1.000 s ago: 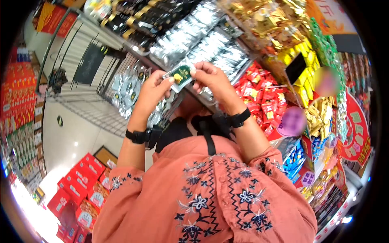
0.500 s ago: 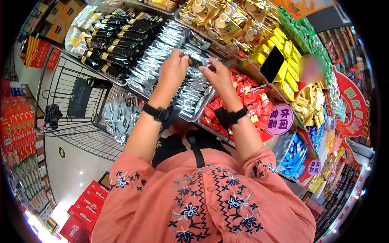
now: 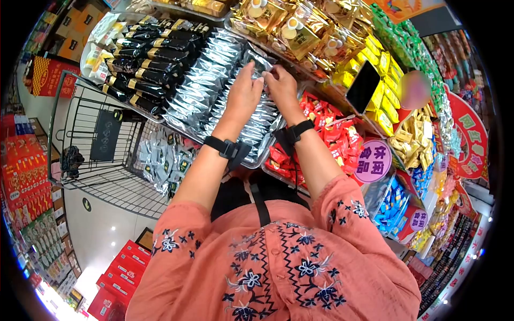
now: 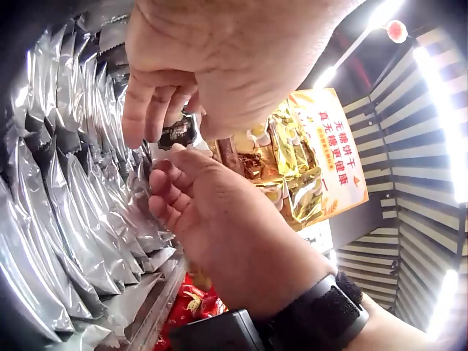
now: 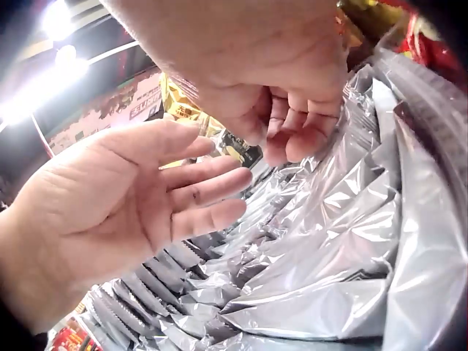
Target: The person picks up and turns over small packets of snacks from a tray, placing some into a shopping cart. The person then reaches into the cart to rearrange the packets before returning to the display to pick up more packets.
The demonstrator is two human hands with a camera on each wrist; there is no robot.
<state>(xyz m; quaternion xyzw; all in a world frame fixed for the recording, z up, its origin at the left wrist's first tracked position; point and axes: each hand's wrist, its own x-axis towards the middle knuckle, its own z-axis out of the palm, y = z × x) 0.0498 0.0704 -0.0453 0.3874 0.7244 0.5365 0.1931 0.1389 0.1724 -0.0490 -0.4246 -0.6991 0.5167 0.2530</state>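
Over the far end of a tray of silver packets (image 3: 203, 80), my left hand (image 3: 245, 93) and right hand (image 3: 282, 90) are close together. In the right wrist view, my left hand (image 5: 139, 190) has its palm showing and its fingers extended, loosely bent. My right hand (image 5: 270, 80) has curled fingers, with its thumb at a silver packet bearing a dark label (image 5: 243, 151). The left wrist view shows that label (image 4: 178, 133) between my left hand (image 4: 227, 58) and the thumb of my right hand (image 4: 227, 219). Fingers partly hide the packet.
A wire cart (image 3: 115, 179) holding silver packets stands at left. Black packets (image 3: 155, 59) lie beside the silver rows; red packets (image 3: 337, 139), yellow packets (image 3: 383, 85) and gold packets (image 3: 300, 35) are right and beyond. A dark panel (image 3: 363, 87) stands among them.
A green-labelled packet was held up between both hands; the hands have since moved out over the tray. The left hand has shifted right, nearer the right hand. More of the cart and tray shows.
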